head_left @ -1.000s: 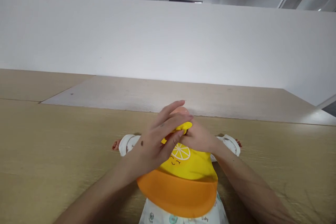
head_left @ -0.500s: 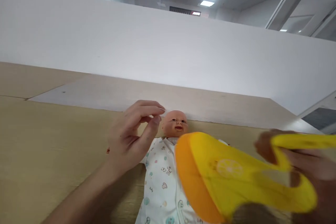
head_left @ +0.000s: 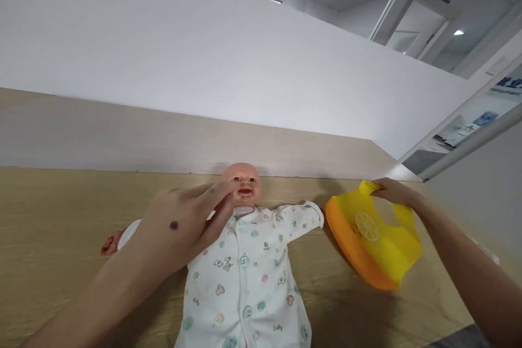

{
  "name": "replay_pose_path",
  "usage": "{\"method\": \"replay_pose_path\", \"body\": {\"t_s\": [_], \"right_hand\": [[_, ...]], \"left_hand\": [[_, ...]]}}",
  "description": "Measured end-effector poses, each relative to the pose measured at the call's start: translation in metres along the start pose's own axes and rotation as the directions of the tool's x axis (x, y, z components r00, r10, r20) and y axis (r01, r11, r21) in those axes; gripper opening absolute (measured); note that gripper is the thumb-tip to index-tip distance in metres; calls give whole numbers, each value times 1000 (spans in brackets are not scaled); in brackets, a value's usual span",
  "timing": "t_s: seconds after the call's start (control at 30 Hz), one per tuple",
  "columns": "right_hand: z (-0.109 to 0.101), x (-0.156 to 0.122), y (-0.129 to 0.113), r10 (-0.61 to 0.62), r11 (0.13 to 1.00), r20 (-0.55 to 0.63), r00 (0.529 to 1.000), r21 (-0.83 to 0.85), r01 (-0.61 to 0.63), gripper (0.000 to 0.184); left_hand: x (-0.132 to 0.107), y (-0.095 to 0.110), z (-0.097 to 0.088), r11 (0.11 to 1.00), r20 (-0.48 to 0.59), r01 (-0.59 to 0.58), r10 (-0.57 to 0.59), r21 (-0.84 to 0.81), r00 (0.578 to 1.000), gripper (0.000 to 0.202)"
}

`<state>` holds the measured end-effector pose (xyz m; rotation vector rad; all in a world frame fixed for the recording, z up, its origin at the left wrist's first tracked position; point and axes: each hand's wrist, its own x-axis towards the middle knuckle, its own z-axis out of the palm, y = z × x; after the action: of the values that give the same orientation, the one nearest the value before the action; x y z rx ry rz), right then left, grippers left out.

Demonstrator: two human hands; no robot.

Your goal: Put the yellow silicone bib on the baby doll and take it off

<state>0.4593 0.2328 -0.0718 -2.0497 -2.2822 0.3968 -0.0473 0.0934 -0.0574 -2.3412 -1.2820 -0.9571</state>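
Head view: right hand is pinching the floppy, light silicone bib by its neck strap, a sound hold, while left-hand fingers are staying loosely open at the doll's face.

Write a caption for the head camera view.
Left hand at a baby doll, right hand gripping a yellow and orange silicone bib beside it.

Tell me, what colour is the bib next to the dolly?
The bib is yellow with an orange rim and a pale lemon slice. The head view shows it.
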Motion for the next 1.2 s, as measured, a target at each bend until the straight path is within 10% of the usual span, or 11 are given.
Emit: {"method": "replay_pose_path", "body": {"t_s": [0.37,0.53,0.7,0.87,1.07,1.2], "right_hand": [[28,77,34,317,877,-64,946,-359,-319,53],[39,75,24,508,798,-306,805,-184,-574,95],[36,75,12,525,803,-497,691,21,-595,89],[62,59,-33,187,962,-619,762,-42,-271,48],[123,-23,-131,-242,940,-342,908,149,306,26],[136,-62,-175,-599,771,-301,742,34,636,12]], "left_hand": [[-1,-9,4,1000,134,0,-2,18,991,21],[-3,-13,6,999,168,43,-47,32,985,22],[-1,-14,11,994,164,91,-101,64,981,27],[-2,-15,21,991,245,130,-135,37,960,28],[-35,-24,21,988,555,127,-58,-88,830,24],[-73,-33,18,972,619,181,-53,-146,784,18]]}}
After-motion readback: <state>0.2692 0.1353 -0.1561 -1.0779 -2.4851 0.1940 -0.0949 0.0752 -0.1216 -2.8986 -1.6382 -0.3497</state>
